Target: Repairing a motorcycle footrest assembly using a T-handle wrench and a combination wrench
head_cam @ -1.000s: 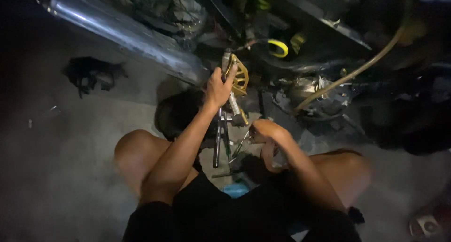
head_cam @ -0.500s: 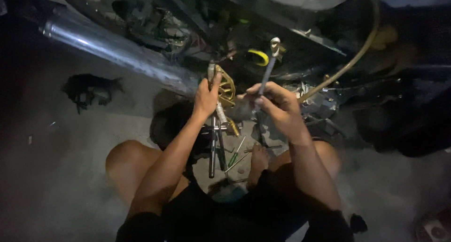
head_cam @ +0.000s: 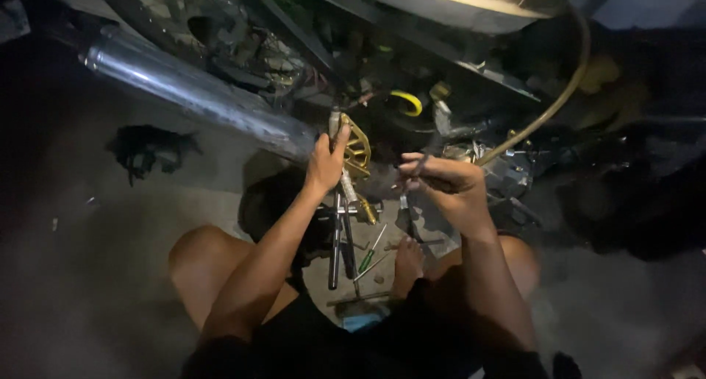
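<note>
Since half a second ago the right hand (head_cam: 448, 184) has dropped lower, and the long tool it held upright no longer shows. From the head view, the left hand (head_cam: 327, 162) grips the gold footpeg bracket (head_cam: 357, 149) beside the chrome exhaust pipe (head_cam: 191, 92). The right hand's fingers are curled; what they pinch cannot be told. The bracket looks mounted, work unfinished: tools (head_cam: 342, 239) lie on the floor.

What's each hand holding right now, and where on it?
Left hand grips the gold footpeg at its left edge. Right hand is closed on something small and dark; what it is cannot be told.
</note>
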